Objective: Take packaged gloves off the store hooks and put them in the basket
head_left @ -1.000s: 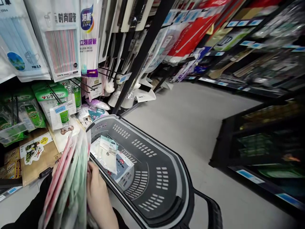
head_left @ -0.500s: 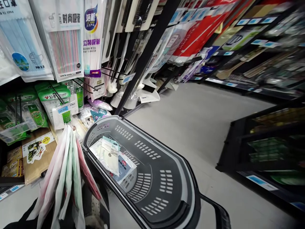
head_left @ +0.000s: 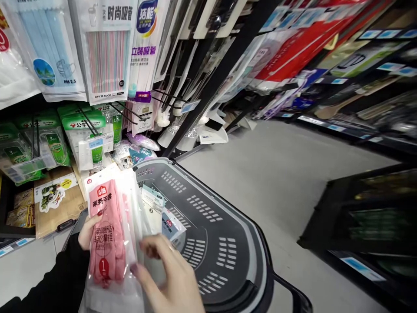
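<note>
My left hand [head_left: 88,229] is closed on the left edge of a stack of packaged household gloves, its thumb over the front pack. Pink gloves [head_left: 109,234] show through that front pack's clear wrap, and more pale packs lie behind it. At the stack's right edge is my right hand [head_left: 174,271], thumb and bent index finger apart, the thumb tip against the wrap. Just beyond my hands stands a grey shopping basket [head_left: 241,221]. Inside it lie a pale flat packet [head_left: 151,206] and a blue-grey glove pack [head_left: 172,224], both partly hidden by the stack.
Straw packs [head_left: 107,56] and a face-mask pack [head_left: 54,48] hang above left. Below them are green-and-white packs [head_left: 83,124] on hooks and a wooden board [head_left: 60,204]. A dark shelf unit [head_left: 358,217] stands right, across the grey floor [head_left: 260,152].
The glove packs, seen edge-on and fanned before, now face me with the pink one in front. Both hands have come into view. The shelves have shifted slightly right in view.
</note>
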A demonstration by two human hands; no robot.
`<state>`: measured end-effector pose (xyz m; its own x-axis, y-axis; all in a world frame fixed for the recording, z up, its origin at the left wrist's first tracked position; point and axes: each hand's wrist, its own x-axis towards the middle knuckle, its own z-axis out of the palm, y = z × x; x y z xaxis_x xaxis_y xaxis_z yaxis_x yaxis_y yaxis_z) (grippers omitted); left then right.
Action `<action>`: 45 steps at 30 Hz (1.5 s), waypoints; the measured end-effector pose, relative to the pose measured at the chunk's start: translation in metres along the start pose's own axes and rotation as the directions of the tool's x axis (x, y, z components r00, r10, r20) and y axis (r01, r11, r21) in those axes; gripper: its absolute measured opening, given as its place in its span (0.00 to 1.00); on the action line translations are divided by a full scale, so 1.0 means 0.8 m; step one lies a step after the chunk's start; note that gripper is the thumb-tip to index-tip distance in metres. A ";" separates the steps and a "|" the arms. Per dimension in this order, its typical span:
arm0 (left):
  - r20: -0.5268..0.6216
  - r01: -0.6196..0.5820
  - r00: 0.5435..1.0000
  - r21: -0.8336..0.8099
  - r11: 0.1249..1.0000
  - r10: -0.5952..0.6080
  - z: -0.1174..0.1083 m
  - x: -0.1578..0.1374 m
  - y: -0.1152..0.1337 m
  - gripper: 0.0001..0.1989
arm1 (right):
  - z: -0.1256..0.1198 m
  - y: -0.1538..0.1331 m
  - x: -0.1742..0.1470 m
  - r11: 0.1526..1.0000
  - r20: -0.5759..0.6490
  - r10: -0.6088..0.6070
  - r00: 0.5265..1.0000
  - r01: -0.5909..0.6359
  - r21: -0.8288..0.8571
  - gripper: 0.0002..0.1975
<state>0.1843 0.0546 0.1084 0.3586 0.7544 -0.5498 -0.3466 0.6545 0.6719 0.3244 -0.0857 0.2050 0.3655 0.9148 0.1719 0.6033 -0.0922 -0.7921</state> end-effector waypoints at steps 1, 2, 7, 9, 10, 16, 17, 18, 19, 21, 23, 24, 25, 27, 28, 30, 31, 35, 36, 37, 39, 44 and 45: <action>0.005 -0.018 1.000 0.013 1.000 0.018 0.002 -0.003 -0.001 0.16 | 0.011 0.003 0.009 0.996 0.010 0.062 0.998 -0.062 -0.062 0.09; 0.009 -0.036 0.999 0.029 0.999 0.035 0.005 -0.006 -0.002 0.17 | 0.020 0.007 0.016 0.987 0.027 0.121 0.992 -0.117 -0.110 0.10; -0.016 -0.091 0.996 0.043 0.995 0.092 0.024 -0.032 0.013 0.21 | 0.020 0.015 0.028 0.969 0.140 0.248 0.959 -0.246 -0.029 0.08; -0.048 -0.027 0.998 0.056 0.998 0.030 0.030 -0.052 0.030 0.21 | 0.010 0.006 0.025 0.959 0.163 0.238 0.957 -0.259 0.116 0.09; -0.067 0.028 0.997 0.068 0.997 -0.023 0.031 -0.063 0.041 0.21 | 0.007 0.000 0.022 0.943 0.181 0.229 0.956 -0.264 0.204 0.10; -0.163 0.152 0.979 0.208 0.966 -0.119 -0.009 -0.076 0.086 0.20 | 0.053 0.002 0.020 0.785 0.310 0.203 0.929 -0.344 0.516 0.08; -0.162 0.168 0.978 0.248 0.954 -0.130 -0.022 -0.066 0.084 0.20 | 0.071 0.013 0.024 0.789 0.312 0.216 0.925 -0.354 0.502 0.07; -0.170 0.143 0.981 0.290 0.946 -0.096 -0.036 -0.053 0.080 0.21 | 0.090 0.025 0.029 0.803 0.303 0.232 0.924 -0.358 0.476 0.06; -0.180 0.112 0.982 0.337 0.935 -0.053 -0.048 -0.040 0.075 0.23 | 0.107 0.037 0.034 0.826 0.302 0.242 0.922 -0.359 0.434 0.05; -0.167 0.032 0.985 0.438 0.898 0.047 -0.069 -0.019 0.063 0.25 | 0.134 0.055 0.044 0.856 0.304 0.275 0.912 -0.376 0.355 0.06; -0.125 -0.059 0.982 0.508 0.859 0.141 -0.079 -0.009 0.054 0.26 | 0.148 0.063 0.049 0.868 0.305 0.304 0.903 -0.394 0.302 0.09; -0.097 -0.093 0.980 0.540 0.836 0.172 -0.080 -0.009 0.051 0.27 | 0.151 0.064 0.051 0.872 0.302 0.311 0.901 -0.397 0.287 0.11; -0.075 -0.120 0.977 0.575 0.810 0.197 -0.080 -0.010 0.049 0.27 | 0.152 0.063 0.051 0.877 0.296 0.312 0.903 -0.394 0.276 0.13; -0.051 -0.151 0.969 0.659 0.737 0.244 -0.076 -0.015 0.048 0.28 | 0.151 0.062 0.050 0.884 0.287 0.305 0.908 -0.382 0.268 0.11; -0.049 -0.159 0.962 0.700 0.697 0.269 -0.074 -0.017 0.048 0.28 | 0.152 0.063 0.049 0.882 0.283 0.302 0.910 -0.380 0.281 0.10; -0.053 -0.169 0.949 0.745 0.645 0.309 -0.071 -0.018 0.046 0.29 | 0.155 0.070 0.046 0.864 0.269 0.298 0.916 -0.379 0.332 0.08; -0.052 -0.170 0.947 0.753 0.635 0.316 -0.071 -0.017 0.045 0.29 | 0.158 0.075 0.043 0.851 0.258 0.295 0.920 -0.376 0.368 0.07; -0.032 -0.169 0.956 0.757 0.631 0.293 -0.075 -0.009 0.037 0.29 | 0.169 0.097 0.029 0.811 0.216 0.302 0.929 -0.369 0.455 0.09; -0.015 -0.177 0.957 0.759 0.627 0.289 -0.077 -0.008 0.036 0.29 | 0.170 0.099 0.025 0.814 0.210 0.313 0.926 -0.375 0.442 0.10; 0.005 -0.188 0.959 0.758 0.625 0.282 -0.079 -0.007 0.034 0.28 | 0.169 0.099 0.021 0.826 0.204 0.326 0.923 -0.383 0.414 0.11; 0.054 -0.220 0.961 0.744 0.631 0.271 -0.079 -0.008 0.033 0.25 | 0.164 0.095 0.016 0.863 0.145 0.350 0.925 -0.379 0.334 0.15; 0.025 -0.308 0.912 0.700 0.644 0.409 -0.069 -0.014 0.027 0.22 | 0.155 0.084 0.030 0.922 0.107 0.265 0.958 -0.284 0.262 0.27; -0.005 -0.315 0.897 0.696 0.645 0.443 -0.067 -0.015 0.025 0.22 | 0.157 0.084 0.035 0.919 0.151 0.265 0.952 -0.297 0.258 0.27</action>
<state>0.1267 0.0615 0.1019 0.1637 0.9665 -0.1977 0.2665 0.1497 0.9521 0.2862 -0.0170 0.0827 0.4013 0.9060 -0.1349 0.2634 -0.2552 -0.9303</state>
